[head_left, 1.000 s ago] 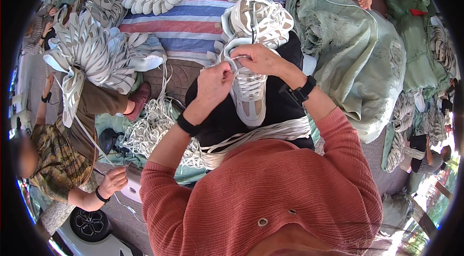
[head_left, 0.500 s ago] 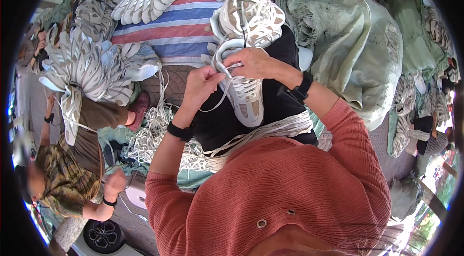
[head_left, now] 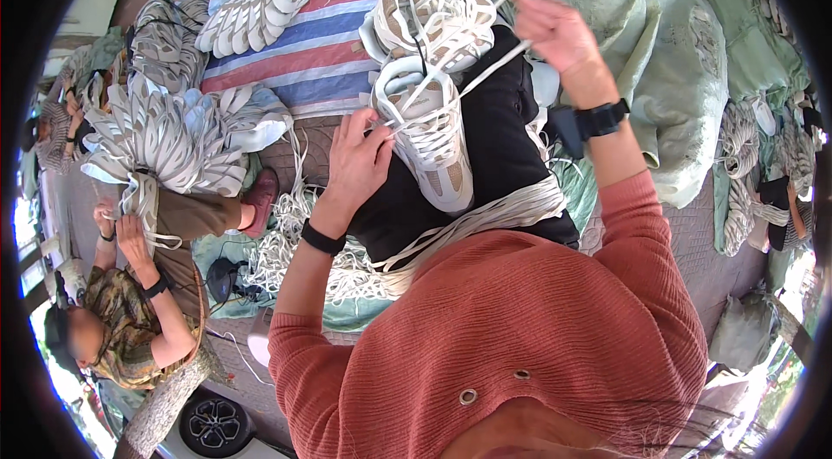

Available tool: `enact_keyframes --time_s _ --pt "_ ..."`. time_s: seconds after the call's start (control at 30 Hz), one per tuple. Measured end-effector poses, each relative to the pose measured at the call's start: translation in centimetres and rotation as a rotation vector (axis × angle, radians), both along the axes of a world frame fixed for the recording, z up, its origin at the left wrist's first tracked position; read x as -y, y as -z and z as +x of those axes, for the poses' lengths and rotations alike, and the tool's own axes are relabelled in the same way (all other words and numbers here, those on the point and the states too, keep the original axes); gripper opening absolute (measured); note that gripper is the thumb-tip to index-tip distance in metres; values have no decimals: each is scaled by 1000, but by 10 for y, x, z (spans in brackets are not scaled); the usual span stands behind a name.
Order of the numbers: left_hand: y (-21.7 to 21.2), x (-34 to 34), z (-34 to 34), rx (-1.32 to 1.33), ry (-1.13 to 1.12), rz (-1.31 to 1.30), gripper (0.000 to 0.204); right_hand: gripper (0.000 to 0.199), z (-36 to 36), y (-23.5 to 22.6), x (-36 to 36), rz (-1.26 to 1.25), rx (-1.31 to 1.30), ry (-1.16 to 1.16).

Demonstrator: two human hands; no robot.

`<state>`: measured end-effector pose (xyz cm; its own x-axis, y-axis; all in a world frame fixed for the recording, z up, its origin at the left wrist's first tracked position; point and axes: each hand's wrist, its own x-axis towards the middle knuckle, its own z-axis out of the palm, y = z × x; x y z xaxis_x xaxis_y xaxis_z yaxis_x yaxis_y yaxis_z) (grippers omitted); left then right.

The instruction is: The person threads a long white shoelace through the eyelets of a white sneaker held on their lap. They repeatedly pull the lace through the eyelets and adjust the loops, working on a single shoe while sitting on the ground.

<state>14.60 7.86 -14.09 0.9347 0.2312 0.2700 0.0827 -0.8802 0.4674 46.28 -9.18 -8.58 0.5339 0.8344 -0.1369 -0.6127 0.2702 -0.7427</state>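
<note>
A white and tan sneaker (head_left: pixel 446 173) lies across my black-clad lap, toe toward me, its lace threaded through the lower eyelets. My left hand (head_left: pixel 357 156) is closed at the sneaker's left eyelet edge, thumb and fingers pinched there. Up and to the right, my right hand (head_left: pixel 555 30) grips the white shoelace (head_left: pixel 494 69), which stretches taut from the upper eyelets in two strands. Just beyond, more laced sneakers (head_left: pixel 433 17) of the same kind are bunched together. A bundle of loose white laces (head_left: pixel 511 208) drapes over my lap near my waist.
Rows of shoe uppers (head_left: pixel 251 17) cover a striped sheet (head_left: pixel 295 60). A large pale green sack (head_left: pixel 641 69) stands at right. At left, a co-worker (head_left: pixel 130 320) handles a sneaker beside a fan of uppers (head_left: pixel 173 138). Piled white laces (head_left: pixel 295 260) lie left of my lap.
My right hand has moved up and right from the sneaker, drawing the lace out taut. My left hand stays by the eyelets. The co-worker at left has brought both hands to a sneaker.
</note>
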Motion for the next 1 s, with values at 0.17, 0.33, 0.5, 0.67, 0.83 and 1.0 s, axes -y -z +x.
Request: enact_keyframes --time_s 0.17,0.33,0.5,0.67,0.83,1.0 --pt "-13 5 25 208 46 -385 26 23 16 11 51 -727 591 120" --pt "-30 3 55 207 -6 -147 26 27 -11 70 44 -749 1084 14" --pt "-26 19 88 -39 31 195 18 14 -72 65 15 -444 1050 -147" --pt "-15 -23 66 125 -263 -430 12 9 -85 67 14 -319 1384 -32" --pt "-27 -130 -34 259 -1098 -828 40 12 -95 70 17 -470 1409 -94" --pt "-48 -86 -5 377 -769 31 33 14 -97 69 18 -593 1492 -154"
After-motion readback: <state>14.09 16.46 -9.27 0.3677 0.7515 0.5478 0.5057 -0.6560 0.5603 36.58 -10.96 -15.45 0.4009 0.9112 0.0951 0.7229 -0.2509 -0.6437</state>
